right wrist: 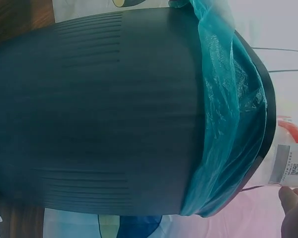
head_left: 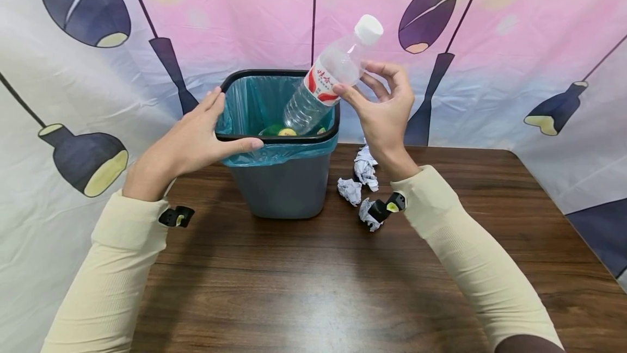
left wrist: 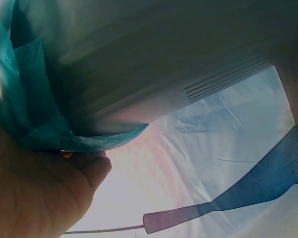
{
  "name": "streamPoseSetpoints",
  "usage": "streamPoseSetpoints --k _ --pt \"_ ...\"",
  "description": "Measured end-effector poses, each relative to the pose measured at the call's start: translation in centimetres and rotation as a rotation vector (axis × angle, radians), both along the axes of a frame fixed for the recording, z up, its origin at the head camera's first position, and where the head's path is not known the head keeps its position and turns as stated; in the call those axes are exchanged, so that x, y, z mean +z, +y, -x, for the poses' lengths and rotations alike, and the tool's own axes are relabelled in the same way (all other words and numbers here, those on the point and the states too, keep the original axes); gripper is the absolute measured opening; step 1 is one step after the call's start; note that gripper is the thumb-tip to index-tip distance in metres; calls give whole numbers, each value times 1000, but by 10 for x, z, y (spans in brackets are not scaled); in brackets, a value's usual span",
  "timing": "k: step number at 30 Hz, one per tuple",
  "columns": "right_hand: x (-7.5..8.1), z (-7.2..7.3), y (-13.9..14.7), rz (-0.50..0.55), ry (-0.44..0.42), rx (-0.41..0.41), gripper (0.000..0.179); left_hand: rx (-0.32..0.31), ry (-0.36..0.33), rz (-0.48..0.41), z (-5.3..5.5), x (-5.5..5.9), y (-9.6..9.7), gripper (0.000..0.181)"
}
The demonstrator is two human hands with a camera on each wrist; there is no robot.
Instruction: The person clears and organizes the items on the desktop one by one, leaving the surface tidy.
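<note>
My right hand pinches a clear plastic bottle between thumb and fingers near its shoulder. The bottle has a white cap and a red-and-white label; it tilts, with its base inside a grey trash bin. A teal bag lines the bin and folds over its black rim. On the bin's left corner rests my left hand, its thumb lying along the front rim and its fingers extended. The right wrist view shows the bottle's label beyond the rim. Part of the left hand lies against the liner in the left wrist view.
Several crumpled paper balls lie on the brown wooden table, right of the bin. Inside the bin, a yellow bottle cap shows. A lamp-patterned curtain hangs behind the table.
</note>
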State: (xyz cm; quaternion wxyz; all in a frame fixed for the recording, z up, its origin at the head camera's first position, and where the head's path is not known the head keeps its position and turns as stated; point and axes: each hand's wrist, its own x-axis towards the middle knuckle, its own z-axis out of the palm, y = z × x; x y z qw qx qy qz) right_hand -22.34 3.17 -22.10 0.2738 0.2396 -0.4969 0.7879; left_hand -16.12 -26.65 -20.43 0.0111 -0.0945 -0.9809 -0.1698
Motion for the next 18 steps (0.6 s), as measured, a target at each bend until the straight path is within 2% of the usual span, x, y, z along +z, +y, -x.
streamPoseSetpoints --k 8,18 --pt "-1 0 2 -10 -2 14 43 -1 -5 4 0 0 0 120" --pt "-1 0 14 -58 -14 -27 42 -5 -7 1 0 0 1 119"
